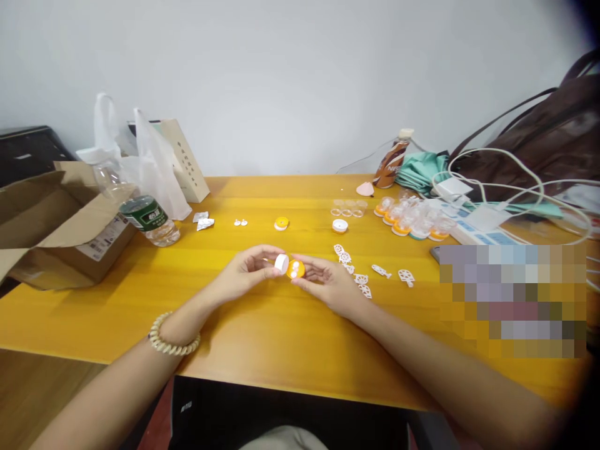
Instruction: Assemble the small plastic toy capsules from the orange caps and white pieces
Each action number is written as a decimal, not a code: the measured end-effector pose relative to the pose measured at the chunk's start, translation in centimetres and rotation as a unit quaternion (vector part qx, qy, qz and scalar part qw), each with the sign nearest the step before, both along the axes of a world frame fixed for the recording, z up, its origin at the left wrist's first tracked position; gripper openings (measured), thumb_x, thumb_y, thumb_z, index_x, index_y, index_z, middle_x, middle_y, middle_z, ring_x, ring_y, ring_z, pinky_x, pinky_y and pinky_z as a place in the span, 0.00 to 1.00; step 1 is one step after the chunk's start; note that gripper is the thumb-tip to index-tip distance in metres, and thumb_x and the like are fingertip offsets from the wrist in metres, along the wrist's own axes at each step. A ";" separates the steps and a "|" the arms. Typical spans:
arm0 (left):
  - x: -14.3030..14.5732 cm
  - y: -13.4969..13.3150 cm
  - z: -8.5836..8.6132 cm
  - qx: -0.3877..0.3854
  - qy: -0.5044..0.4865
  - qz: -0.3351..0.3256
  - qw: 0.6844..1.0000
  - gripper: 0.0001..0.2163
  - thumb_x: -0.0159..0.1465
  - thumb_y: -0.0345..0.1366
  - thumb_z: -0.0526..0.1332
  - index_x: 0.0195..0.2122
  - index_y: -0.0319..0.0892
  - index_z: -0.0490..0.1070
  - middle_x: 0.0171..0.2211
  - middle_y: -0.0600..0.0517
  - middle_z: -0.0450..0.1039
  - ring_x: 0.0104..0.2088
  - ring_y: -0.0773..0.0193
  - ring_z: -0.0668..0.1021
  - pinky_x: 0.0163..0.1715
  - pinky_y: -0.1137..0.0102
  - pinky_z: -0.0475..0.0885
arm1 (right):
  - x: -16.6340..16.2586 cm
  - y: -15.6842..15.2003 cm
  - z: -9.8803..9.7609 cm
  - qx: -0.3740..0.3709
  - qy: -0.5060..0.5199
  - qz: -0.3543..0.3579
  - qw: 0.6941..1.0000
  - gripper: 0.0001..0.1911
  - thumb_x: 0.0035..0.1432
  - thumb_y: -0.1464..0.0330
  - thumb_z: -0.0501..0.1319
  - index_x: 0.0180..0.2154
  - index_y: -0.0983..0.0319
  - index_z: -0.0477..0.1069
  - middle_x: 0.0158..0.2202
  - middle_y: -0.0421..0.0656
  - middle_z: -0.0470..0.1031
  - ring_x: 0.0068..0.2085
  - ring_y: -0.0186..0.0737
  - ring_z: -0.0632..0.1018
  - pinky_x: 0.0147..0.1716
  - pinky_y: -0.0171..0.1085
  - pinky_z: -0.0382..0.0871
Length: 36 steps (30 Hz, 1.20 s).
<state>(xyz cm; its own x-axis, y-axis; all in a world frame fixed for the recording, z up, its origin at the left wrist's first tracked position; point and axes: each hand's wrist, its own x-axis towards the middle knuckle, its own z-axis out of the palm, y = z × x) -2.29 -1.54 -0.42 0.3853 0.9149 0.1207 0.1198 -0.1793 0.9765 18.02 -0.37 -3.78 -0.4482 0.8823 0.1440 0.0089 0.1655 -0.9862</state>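
Our left hand grips a white cap, our right hand an orange cap bearing white discs; pixelation hides part of the tabletop.

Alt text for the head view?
Left hand holds a white cap-like piece beside an orange round piece in the right hand, above a wooden table. White spoked parts lie nearby; a cardboard box sits far left.
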 end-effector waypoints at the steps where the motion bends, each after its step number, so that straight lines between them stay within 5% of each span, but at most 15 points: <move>1: 0.0 0.0 -0.1 0.002 0.000 -0.003 1.000 0.13 0.58 0.33 0.62 0.45 0.42 0.69 0.43 0.47 0.74 0.41 0.64 0.76 0.44 0.66 0.70 | 0.0 0.0 -0.1 0.001 0.000 -0.003 1.000 0.25 0.47 0.67 0.65 0.49 0.62 0.70 0.36 0.42 0.77 0.34 0.36 0.77 0.42 0.41 0.73; 9: 0.0 -0.2 -0.3 0.023 0.032 0.009 0.999 0.14 0.57 0.35 0.63 0.45 0.39 0.68 0.41 0.46 0.74 0.39 0.63 0.77 0.45 0.63 0.70 | 0.0 -0.1 -0.4 0.015 -0.018 -0.006 1.000 0.26 0.47 0.67 0.65 0.51 0.60 0.70 0.36 0.42 0.79 0.35 0.38 0.78 0.43 0.43 0.73; 22: 0.5 -1.0 -0.6 0.265 0.208 0.033 0.941 0.15 0.58 0.39 0.62 0.46 0.43 0.71 0.36 0.49 0.74 0.35 0.65 0.75 0.39 0.68 0.70 | -0.1 -0.4 -0.1 0.027 -0.036 0.020 0.999 0.24 0.48 0.67 0.64 0.50 0.60 0.70 0.36 0.40 0.79 0.35 0.39 0.79 0.42 0.42 0.74; 36: 0.4 -1.1 -1.1 0.298 0.237 0.030 0.924 0.15 0.59 0.39 0.61 0.47 0.44 0.70 0.33 0.50 0.71 0.34 0.65 0.74 0.37 0.70 0.69 | -0.3 -0.6 -0.3 -0.048 0.029 0.023 0.998 0.19 0.45 0.70 0.66 0.42 0.57 0.68 0.31 0.38 0.79 0.35 0.38 0.79 0.43 0.41 0.71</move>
